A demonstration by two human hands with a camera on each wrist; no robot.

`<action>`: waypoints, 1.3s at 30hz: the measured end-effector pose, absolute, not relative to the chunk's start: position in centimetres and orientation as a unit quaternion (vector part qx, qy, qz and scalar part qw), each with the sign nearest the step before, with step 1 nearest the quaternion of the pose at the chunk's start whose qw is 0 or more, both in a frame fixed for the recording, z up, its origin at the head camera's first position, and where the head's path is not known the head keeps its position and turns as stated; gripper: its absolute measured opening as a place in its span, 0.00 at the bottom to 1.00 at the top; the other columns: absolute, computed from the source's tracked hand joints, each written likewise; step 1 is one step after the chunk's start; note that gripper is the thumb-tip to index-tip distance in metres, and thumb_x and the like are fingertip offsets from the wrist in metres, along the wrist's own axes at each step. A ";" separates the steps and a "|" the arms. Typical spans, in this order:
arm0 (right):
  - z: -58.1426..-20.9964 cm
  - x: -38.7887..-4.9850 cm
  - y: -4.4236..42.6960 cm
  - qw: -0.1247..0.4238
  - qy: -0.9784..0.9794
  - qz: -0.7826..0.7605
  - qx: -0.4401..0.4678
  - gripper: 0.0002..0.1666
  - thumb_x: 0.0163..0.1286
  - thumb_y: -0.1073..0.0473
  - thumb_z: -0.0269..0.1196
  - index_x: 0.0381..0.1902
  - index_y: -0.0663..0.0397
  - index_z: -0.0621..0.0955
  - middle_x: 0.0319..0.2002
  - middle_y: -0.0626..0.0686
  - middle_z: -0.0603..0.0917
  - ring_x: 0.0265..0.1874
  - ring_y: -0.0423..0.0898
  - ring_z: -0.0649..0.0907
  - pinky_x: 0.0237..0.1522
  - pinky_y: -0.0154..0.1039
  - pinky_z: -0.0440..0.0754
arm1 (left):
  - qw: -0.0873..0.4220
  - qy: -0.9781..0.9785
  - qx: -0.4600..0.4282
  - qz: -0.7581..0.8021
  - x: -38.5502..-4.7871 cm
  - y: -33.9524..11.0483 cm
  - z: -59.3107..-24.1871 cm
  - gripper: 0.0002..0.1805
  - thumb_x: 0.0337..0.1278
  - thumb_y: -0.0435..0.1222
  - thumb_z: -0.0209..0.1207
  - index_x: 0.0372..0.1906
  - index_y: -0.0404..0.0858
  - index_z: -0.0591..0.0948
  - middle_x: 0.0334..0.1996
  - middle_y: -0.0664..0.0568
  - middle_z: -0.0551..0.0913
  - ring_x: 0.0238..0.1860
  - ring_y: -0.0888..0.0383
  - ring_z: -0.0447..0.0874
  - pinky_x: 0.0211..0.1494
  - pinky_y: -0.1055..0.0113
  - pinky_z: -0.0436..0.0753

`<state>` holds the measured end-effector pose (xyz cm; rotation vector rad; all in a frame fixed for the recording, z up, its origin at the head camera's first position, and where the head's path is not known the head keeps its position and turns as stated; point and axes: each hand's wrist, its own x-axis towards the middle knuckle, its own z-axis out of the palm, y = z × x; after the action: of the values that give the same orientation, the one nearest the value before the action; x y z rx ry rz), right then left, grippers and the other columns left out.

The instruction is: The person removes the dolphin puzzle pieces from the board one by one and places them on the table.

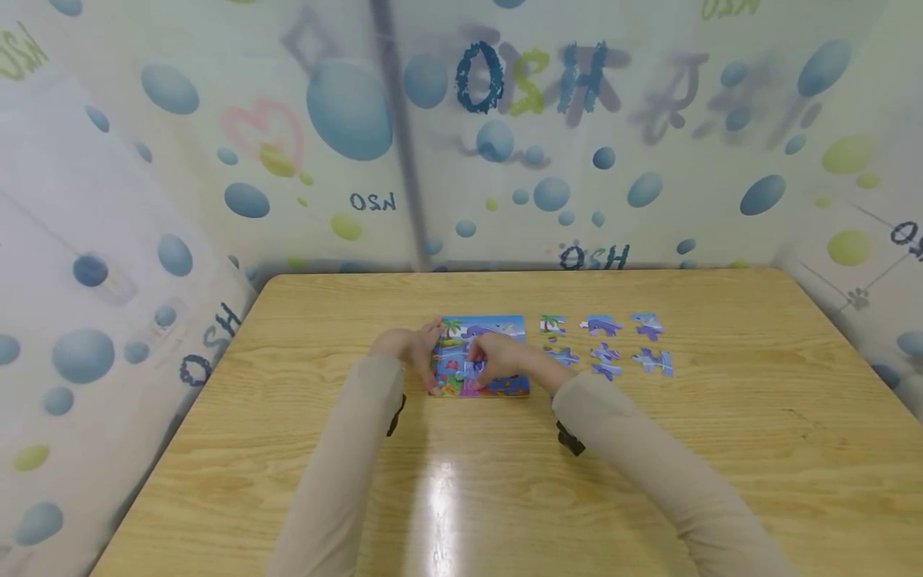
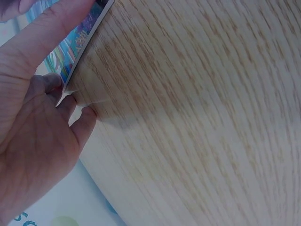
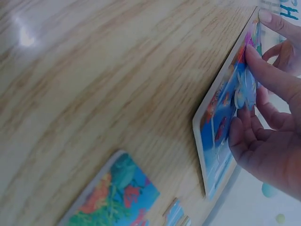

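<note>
A jigsaw puzzle in a flat tray [image 1: 513, 385], printed with a sea scene of palm tree, dolphin and coral, lies on the wooden table. My left hand [image 1: 413, 353] holds its left edge, the thumb at the near corner and the fingers toward the far corner. In the left wrist view the left hand [image 2: 35, 113] lies along the tray's edge. My right hand [image 1: 501, 357] is over the middle of the puzzle. Its thumb and curled fingers pinch a bluish puzzle piece [image 3: 240, 94] at the puzzle's surface; the hand partly hides it.
Loose puzzle pieces lie in rows right of the tray, among them a palm piece [image 1: 553, 324], a dolphin piece [image 1: 602, 325] and a blue piece [image 1: 653, 362]. A coral piece [image 3: 117, 195] lies near the right wrist. Printed curtains stand behind the table [image 1: 461, 481].
</note>
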<state>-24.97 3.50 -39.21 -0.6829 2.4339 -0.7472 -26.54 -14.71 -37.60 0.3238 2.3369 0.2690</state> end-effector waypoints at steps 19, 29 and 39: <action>-38.7 -24.8 4.0 0.266 0.859 -0.346 -0.269 0.12 0.58 0.67 0.63 0.40 0.58 0.74 0.37 0.55 0.79 0.32 0.43 0.78 0.31 0.31 0.76 | 0.367 0.915 0.138 0.101 -26.4 -14.6 -37.4 0.68 0.36 0.47 0.72 0.71 0.38 0.33 0.72 0.48 0.25 0.73 0.51 0.25 0.74 0.53 0.41; -38.7 -25.4 5.6 0.276 0.863 -0.356 -0.227 0.16 0.59 0.61 0.63 0.45 0.56 0.75 0.44 0.56 0.79 0.43 0.47 0.78 0.40 0.36 0.78 | 0.370 0.912 0.123 0.128 -26.2 -14.5 -37.4 0.68 0.35 0.43 0.72 0.72 0.40 0.33 0.72 0.50 0.25 0.73 0.49 0.25 0.74 0.52 0.41; -38.5 -25.6 8.1 0.276 0.863 -0.356 -0.229 0.16 0.62 0.58 0.61 0.46 0.58 0.73 0.48 0.59 0.76 0.51 0.55 0.74 0.47 0.44 0.76 | 0.366 0.915 0.127 0.111 -26.2 -14.6 -37.4 0.68 0.36 0.45 0.72 0.71 0.39 0.32 0.72 0.50 0.24 0.73 0.51 0.23 0.74 0.53 0.41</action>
<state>-25.59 8.07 -38.47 -0.6154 2.3188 -0.9570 -26.22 -14.58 -37.37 0.3275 2.3520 0.2850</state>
